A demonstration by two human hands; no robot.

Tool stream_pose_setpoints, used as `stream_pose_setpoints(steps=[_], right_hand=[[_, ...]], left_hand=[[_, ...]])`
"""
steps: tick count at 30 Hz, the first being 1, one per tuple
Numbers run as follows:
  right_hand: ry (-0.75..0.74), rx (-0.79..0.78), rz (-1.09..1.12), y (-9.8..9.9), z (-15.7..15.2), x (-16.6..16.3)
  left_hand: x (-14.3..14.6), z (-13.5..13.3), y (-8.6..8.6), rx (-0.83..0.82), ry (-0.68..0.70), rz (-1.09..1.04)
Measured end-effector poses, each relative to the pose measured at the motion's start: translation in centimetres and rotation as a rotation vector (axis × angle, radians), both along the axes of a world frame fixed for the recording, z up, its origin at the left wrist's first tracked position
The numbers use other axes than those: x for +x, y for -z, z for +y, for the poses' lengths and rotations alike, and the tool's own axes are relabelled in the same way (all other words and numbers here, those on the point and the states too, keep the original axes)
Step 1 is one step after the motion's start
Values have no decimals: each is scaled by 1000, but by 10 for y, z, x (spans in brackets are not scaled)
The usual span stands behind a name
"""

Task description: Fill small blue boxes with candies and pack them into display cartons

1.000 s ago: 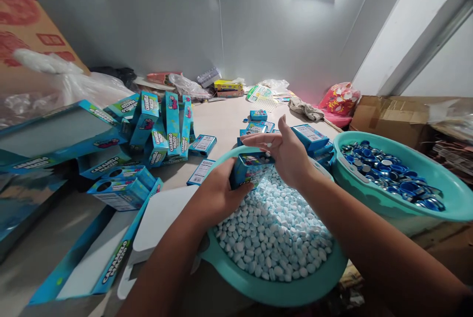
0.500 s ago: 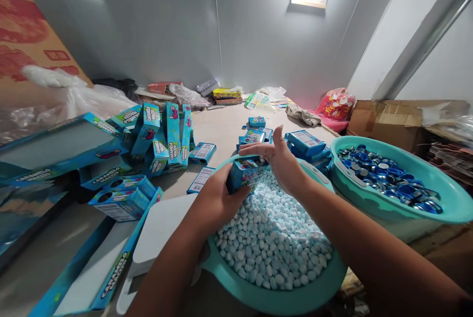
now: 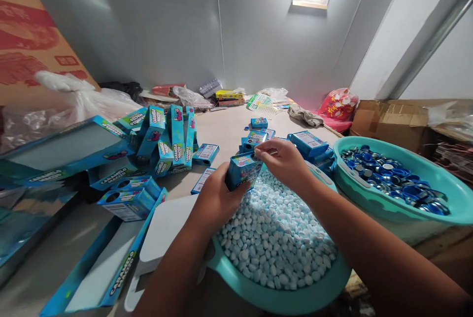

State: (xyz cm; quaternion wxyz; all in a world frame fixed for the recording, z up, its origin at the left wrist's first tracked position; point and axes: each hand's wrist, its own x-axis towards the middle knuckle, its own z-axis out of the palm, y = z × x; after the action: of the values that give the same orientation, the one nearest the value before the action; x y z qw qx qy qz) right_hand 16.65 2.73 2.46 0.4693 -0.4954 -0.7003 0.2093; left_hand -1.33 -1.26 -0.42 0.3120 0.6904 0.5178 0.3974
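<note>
Our left hand [image 3: 218,196] clamped round small blue box [image 3: 244,172], over pale candies [image 3: 277,231]; our right hand [image 3: 283,160], fingertips together, at box's top; pinched item, we cannot tell.

A small blue printed box [image 3: 244,172], slightly tilted, is held over heaped pale-blue and white tablets [image 3: 277,243].

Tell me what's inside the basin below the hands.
Pale blue and white pieces show inside the basin; the left hand and right forearm cover parts, and the bottom is hidden.
</note>
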Motion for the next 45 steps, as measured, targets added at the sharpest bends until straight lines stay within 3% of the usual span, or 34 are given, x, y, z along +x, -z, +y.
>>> stream_pose_setpoints(steps=[5,10,15,21,27,32,39,42,45], right_hand=[[6,120,-155,-3,-4,-2],[-74,77,-128,-5,-9,-5],[-279,-50,75,-4,-11,-5],[-223,6,380,-4,-6,-3],[-345,-47,259,-3,-10,-5],[-381,79,438,-4,-20,-6],[-118,170,280,-6,-12,-5],[-8,136,202,-4,0,2],[-11,-118,-214,7,7,8]], left_hand=[[-1,0,1,-3,0,20],[0,1,0,-14,-6,25],[-2,2,0,23,-32,5],[-3,3,-1,54,-59,-73],[-5,4,2,32,-43,-102],[-6,6,7,22,96,-308],[-1,-1,-1,140,-134,136],[-2,2,-2,101,-232,56],[-5,6,0,40,-327,-82]])
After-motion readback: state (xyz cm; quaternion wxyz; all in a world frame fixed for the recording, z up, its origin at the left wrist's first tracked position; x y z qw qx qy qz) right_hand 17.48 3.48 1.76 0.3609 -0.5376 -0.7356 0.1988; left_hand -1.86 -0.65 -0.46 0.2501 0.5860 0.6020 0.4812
